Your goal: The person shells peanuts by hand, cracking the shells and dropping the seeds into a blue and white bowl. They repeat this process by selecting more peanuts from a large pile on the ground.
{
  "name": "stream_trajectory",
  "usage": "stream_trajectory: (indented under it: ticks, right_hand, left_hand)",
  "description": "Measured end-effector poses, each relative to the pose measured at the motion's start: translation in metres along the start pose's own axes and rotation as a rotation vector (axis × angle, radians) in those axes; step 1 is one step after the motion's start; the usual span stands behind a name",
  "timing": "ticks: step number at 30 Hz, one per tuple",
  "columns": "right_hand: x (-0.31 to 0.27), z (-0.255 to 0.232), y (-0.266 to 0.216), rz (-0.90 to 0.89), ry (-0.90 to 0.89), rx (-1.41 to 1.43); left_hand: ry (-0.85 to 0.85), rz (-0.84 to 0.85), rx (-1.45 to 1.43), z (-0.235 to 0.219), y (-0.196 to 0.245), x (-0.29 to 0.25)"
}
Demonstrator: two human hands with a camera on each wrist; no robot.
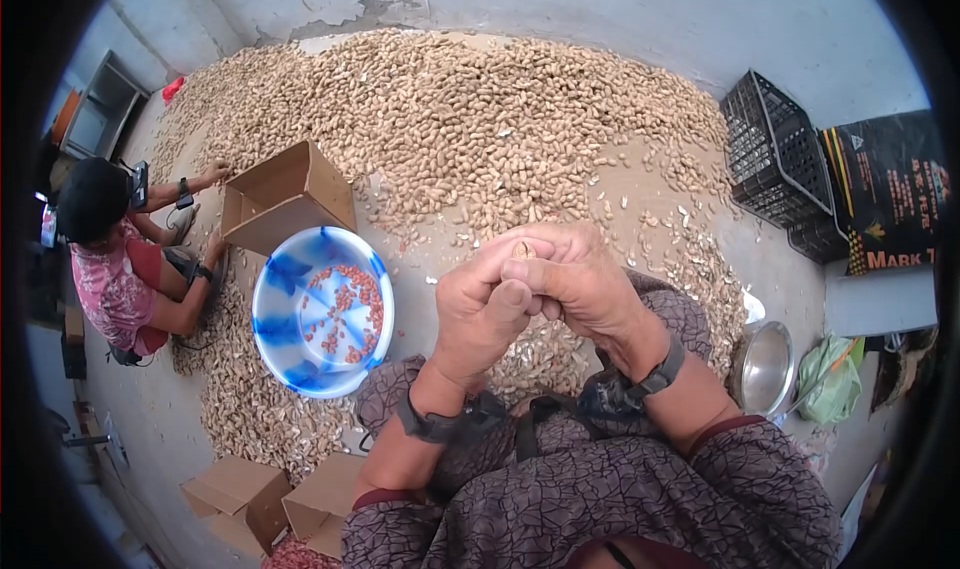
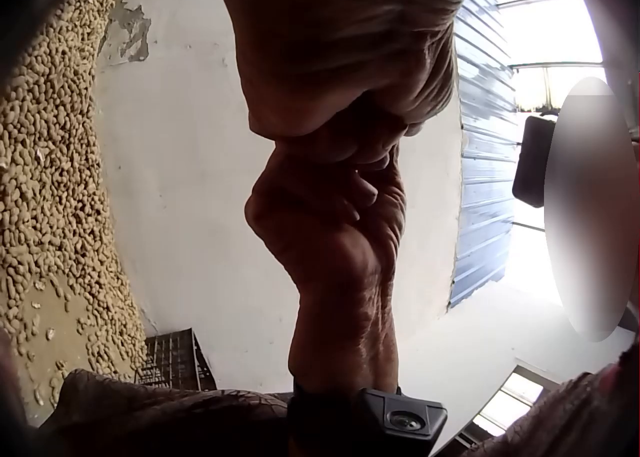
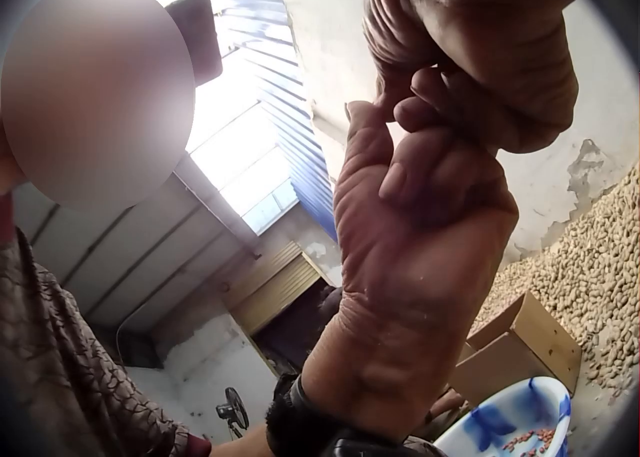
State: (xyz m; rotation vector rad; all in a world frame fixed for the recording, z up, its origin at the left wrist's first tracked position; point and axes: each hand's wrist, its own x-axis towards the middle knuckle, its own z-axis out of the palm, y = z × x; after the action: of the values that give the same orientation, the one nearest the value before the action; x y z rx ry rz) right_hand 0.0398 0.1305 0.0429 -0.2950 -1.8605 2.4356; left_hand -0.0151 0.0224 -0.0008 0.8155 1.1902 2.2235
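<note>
We hold one peanut (image 1: pixel 523 251) up in front of us. Our left hand (image 1: pixel 487 309) and our right hand (image 1: pixel 580 279) press together and pinch it with curled fingers. Just past our left hand, a blue and white bowl (image 1: pixel 283 314) with red nuts sits on the floor. Beyond it lie a brown box (image 1: pixel 285 199) and a big peanut pile (image 1: pixel 480 119).

The hands (image 1: pixel 530 289) hide most of the peanut (image 1: pixel 523 252); only its top shows.
</note>
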Motion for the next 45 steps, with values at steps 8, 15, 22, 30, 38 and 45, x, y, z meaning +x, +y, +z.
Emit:
stream_trajectory:
  ticks: [8, 15, 22, 30, 38, 45]
  right_hand:
    - [0.003, 0.000, 0.000, 0.094, -0.104, 0.162]
    - [0.003, -0.003, 0.006, 0.096, -0.132, 0.249]
    - [-0.002, 0.002, 0.000, 0.076, -0.022, 0.154]
    - [0.010, 0.002, 0.017, -0.027, -0.017, 0.101]
    - [0.005, 0.006, 0.009, -0.024, 0.040, -0.028]
    - [0.007, -0.007, 0.016, -0.229, 0.261, -0.274]
  left_hand:
    - [0.013, -0.254, -0.147, 0.000, 0.017, 0.001]
    - [0.033, -0.231, -0.103, 0.001, 0.015, -0.004]
    - [-0.010, -0.178, 0.090, -0.001, 0.009, -0.007]
    - [0.057, -0.318, -0.306, -0.008, 0.006, 0.002]
    - [0.020, -0.354, -0.537, -0.017, -0.001, 0.005]
    - [0.115, -0.257, -0.187, -0.014, -0.003, 0.006]
